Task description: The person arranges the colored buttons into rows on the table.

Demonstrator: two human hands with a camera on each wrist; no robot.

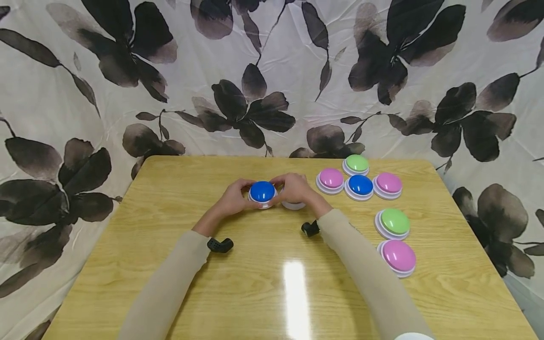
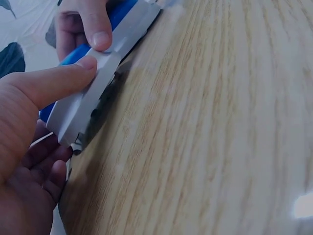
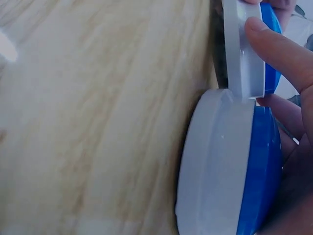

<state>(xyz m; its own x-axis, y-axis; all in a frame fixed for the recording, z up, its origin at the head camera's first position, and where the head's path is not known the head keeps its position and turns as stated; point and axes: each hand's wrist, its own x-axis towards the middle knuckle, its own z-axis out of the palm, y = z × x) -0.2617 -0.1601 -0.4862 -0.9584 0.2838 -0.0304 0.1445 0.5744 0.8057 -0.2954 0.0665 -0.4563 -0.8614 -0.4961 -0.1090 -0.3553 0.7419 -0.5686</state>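
A blue dome push button (image 1: 262, 191) on a round white base is held between both hands near the table's far side. My left hand (image 1: 236, 198) grips its left edge, thumb on the white rim (image 2: 80, 100) in the left wrist view. From the other side my right hand (image 1: 296, 188) pinches it, thumb against the base (image 3: 247, 63). In both wrist views the underside looks slightly off the table, with a dark gap beneath. Under the right hand, a second blue button (image 3: 220, 166) sits on the table beside the held one; the head view shows only its white base (image 1: 293, 206).
To the right stand a pink button (image 1: 331, 178), a green one (image 1: 356, 163), a blue one (image 1: 360, 185) and another pink one (image 1: 388, 183) in a cluster. Nearer lie a green button (image 1: 395, 222) and a pink button (image 1: 398, 256). Floral cloth (image 1: 272, 71) hangs behind the wooden table (image 1: 255, 283).
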